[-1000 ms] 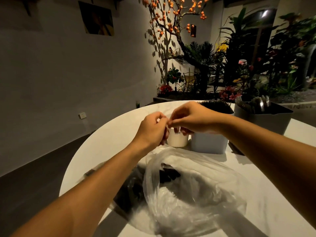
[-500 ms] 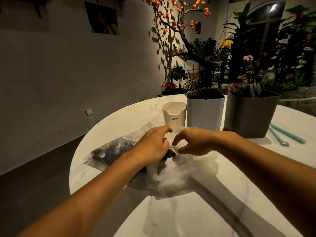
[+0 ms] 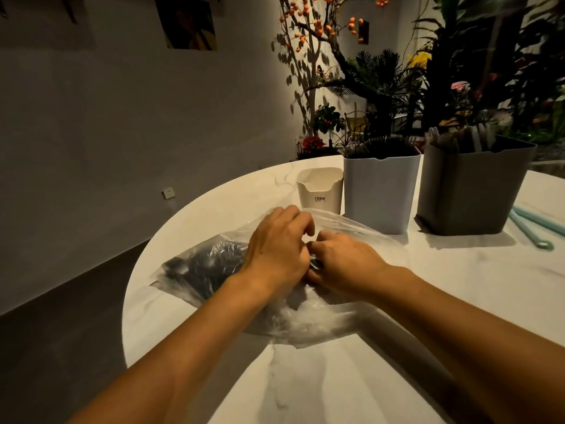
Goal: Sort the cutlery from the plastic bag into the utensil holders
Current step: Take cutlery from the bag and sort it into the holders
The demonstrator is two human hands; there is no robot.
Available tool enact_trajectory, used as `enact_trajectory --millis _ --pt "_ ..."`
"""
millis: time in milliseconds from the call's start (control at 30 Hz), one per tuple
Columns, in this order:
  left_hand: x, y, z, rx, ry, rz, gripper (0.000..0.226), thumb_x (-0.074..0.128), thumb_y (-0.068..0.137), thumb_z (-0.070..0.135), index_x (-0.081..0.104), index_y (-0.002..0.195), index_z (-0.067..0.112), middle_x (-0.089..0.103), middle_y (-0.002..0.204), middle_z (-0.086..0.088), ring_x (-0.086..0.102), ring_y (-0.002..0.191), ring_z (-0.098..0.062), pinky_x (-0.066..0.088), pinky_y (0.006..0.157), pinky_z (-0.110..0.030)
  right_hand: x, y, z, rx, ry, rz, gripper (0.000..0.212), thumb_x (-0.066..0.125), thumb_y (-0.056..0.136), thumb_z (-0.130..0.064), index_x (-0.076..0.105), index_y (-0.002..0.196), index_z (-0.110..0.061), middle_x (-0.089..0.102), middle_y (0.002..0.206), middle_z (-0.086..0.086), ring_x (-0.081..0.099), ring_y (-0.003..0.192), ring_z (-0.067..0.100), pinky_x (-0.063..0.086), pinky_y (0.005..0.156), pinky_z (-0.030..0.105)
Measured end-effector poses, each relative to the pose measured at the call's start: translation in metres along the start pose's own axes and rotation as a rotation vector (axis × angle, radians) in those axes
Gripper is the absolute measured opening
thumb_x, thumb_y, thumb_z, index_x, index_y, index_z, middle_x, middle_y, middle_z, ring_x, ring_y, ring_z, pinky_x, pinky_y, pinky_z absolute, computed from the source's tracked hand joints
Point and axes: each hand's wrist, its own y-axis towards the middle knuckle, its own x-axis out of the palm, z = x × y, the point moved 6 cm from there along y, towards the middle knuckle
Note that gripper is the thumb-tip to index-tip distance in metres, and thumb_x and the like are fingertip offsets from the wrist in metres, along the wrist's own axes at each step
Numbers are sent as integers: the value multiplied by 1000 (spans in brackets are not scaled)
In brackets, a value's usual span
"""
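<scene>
Reaching into a clear plastic bag (image 3: 214,264) at centre frame, a person's left hand (image 3: 276,252) and right hand (image 3: 345,263) meet at its mouth, fingers curled and seemingly pinching dark cutlery (image 3: 315,264) between them, apparently to draw pieces out; more dark cutlery lies inside the bag at left; three holders wait just beyond, at upper right: a small cream holder (image 3: 319,191), a white holder (image 3: 380,191) and a grey holder (image 3: 470,188), the larger two already stocked.
</scene>
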Motion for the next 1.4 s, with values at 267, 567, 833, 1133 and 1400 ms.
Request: enact_trajectory --millis 267,567,833,1133,1400 --pt "38 9 -29 -239 -236 -230 32 40 96 6 56 119 23 61 125 -3 57 113 -22 49 100 -43 2 -8 2 -54 69 224 29 57 93 -42 59 120 -32 62 101 -4 56 86 16 55 74 34" --pt "39 2 -32 -186 -381 -323 61 39 85 -11 51 130 27 53 139 3 47 129 -12 43 105 -28 2 -1 -9 -174 59 256 30 62 92 -37 63 122 -34 66 101 -1 60 85 21 45 66 28" --pt "28 -10 -27 -159 -351 -311 33 59 81 14 55 107 32 57 116 7 57 103 -16 53 91 -43 -9 -20 -10 -175 -60 264 42 58 90 -44 56 127 -24 67 94 -1 62 75 19 56 70 31" --pt "39 -12 -22 30 -161 -279 32 70 87 32 59 117 34 58 114 14 51 111 -11 46 101 -38 -11 -24 8 -54 88 155 44 67 87 -37 51 128 -29 69 108 -2 64 91 21 57 79 36" --pt "45 -11 -22 39 -204 -305 27 70 91 34 64 117 32 64 110 15 60 103 -7 53 94 -38 -6 -39 6 -100 11 160 42 49 97 -45 48 135 -27 59 112 -2 56 94 17 54 80 31"
